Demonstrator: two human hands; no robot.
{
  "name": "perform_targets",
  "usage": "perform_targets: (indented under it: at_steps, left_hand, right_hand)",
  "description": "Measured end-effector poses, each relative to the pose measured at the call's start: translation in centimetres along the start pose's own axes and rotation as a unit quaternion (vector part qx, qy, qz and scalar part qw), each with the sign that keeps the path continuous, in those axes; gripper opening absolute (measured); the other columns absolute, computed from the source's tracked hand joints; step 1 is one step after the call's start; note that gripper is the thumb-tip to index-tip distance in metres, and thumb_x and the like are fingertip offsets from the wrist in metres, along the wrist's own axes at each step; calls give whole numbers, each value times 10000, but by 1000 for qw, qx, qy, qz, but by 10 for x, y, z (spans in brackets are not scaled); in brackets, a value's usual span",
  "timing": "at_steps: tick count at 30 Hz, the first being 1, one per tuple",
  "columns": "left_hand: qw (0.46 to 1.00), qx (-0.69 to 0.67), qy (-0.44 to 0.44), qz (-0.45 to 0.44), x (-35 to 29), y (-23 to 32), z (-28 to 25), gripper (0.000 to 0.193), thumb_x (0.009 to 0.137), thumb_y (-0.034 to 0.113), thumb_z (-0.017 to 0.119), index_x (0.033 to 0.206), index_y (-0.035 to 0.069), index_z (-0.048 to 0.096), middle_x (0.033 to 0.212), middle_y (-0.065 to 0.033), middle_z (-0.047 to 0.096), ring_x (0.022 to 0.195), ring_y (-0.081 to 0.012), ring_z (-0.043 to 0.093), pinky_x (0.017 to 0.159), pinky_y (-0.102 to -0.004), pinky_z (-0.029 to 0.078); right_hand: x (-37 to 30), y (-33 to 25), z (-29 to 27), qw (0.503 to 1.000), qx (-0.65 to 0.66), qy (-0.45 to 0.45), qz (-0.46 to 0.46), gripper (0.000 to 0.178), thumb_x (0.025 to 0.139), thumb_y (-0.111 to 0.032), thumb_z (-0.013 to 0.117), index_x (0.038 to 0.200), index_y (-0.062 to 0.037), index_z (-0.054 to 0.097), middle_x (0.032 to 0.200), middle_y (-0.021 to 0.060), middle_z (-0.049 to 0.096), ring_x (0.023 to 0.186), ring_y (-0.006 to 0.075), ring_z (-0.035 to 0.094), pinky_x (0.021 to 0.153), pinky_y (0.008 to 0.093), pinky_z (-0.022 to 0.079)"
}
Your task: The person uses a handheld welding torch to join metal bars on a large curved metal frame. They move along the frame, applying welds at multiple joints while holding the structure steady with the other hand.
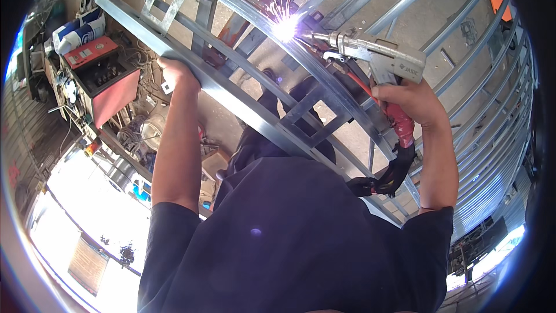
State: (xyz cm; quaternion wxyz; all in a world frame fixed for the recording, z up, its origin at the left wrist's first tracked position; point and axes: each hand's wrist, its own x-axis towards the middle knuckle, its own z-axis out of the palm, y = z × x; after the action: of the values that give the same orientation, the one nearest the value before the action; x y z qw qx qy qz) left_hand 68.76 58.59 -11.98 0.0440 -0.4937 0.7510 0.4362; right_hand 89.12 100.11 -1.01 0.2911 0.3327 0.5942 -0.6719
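My right hand [418,103] is closed round the grip of a silver handheld welding gun [389,57]. Its nozzle points left at a steel bar of the frame, where a bright white-violet arc [286,29] throws sparks upward. The glare hides the joint itself. From the grip, a red and black wrapped cable [399,168] hangs down and curves left. My left hand [178,75] grips the edge of a long galvanized steel tube [234,101], the frame's near rail; some fingers are hidden. Beside that hand shows a small white square piece [167,87], whose attachment I cannot make out.
More frame bars [475,61] spread across the right. On the left stands an open red metal box [116,95] beside blue-and-white containers [78,36], tangled cables and a bucket [152,130]. My legs are under the frame; an orange object [499,6] lies at the far right.
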Motion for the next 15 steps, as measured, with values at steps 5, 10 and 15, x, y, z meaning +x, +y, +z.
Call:
perform_targets:
  at_steps: [5, 10, 15]
  left_hand:
    - [1000, -5, -2, -10, 9, -2, -1, 793, 1049, 596, 238, 1421, -29, 554, 1355, -190, 642, 1195, -327, 650, 1047, -419, 509]
    - [1000, 13, 7, -9, 0, 1, 0, 795, 1048, 594, 239, 1417, -32, 560, 1362, -193, 639, 1201, -328, 649, 1060, -420, 503]
    - [999, 4, 31, 3, -7, 5, 1, 808, 1034, 611, 258, 1379, -39, 591, 1317, -198, 664, 1170, -342, 667, 1035, -438, 523]
  right_hand:
    - [-4, -2, 2, 1000, 4, 12, -3, 425, 755, -148, 813, 1138, -15, 684, 890, 55, 679, 710, 156, 660, 600, 318, 558]
    - [-5, 3, -3, 1000, -6, 10, 4, 449, 748, -145, 817, 1159, -19, 688, 904, 53, 684, 743, 153, 664, 618, 318, 560]
    - [-28, 14, -21, 999, 27, 38, 16, 422, 733, -134, 828, 1117, -16, 699, 920, 59, 706, 759, 156, 666, 658, 315, 558]
